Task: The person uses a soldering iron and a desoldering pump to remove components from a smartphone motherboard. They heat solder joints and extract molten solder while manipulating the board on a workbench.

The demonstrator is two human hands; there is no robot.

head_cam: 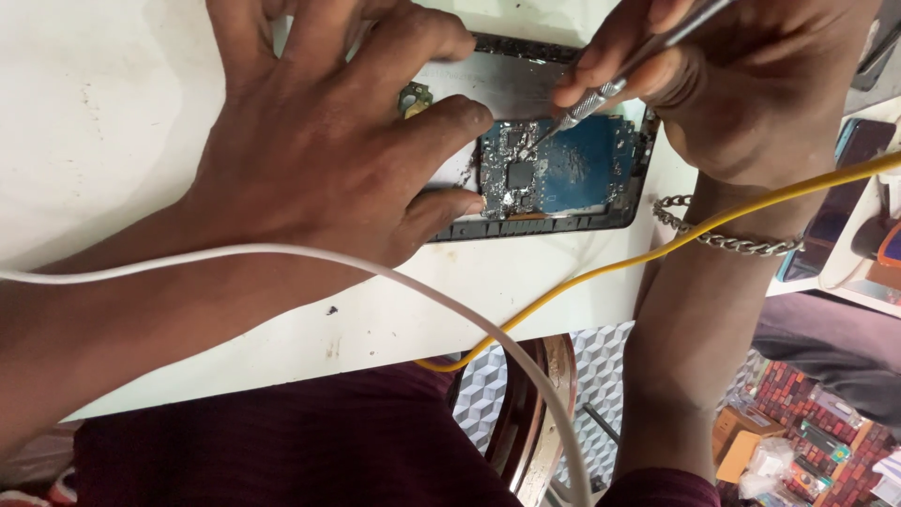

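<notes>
White table (113, 113): opened phone (554, 221) near edge, hemmed by left hand (328, 150).

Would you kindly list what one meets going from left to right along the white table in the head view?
Left hand → small green part → blue circuit board → right hand holding the metal tool → dark phone.
</notes>
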